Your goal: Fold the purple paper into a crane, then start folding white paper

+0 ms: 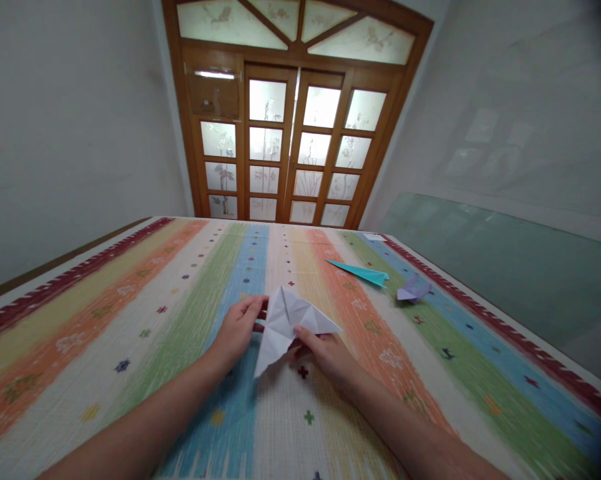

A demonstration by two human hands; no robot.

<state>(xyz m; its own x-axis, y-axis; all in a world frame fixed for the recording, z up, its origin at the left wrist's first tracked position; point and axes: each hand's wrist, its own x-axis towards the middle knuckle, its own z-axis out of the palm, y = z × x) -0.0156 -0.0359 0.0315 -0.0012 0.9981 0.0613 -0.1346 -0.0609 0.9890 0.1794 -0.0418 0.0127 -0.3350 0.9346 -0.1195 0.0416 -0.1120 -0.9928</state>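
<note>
My right hand [325,350] pinches the white paper [279,323]; whether my left hand [237,328] grips, I can't tell. I'd pinch softly, keeping folds neat.

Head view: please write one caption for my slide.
Left hand and right hand at a creased white paper; turquoise folded paper and purple folded paper lie on striped cloth.

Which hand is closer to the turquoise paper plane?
The right. The right hand is on the near side of the turquoise paper plane, slightly left of it. The left hand is farther left, at the white paper's left edge.
</note>
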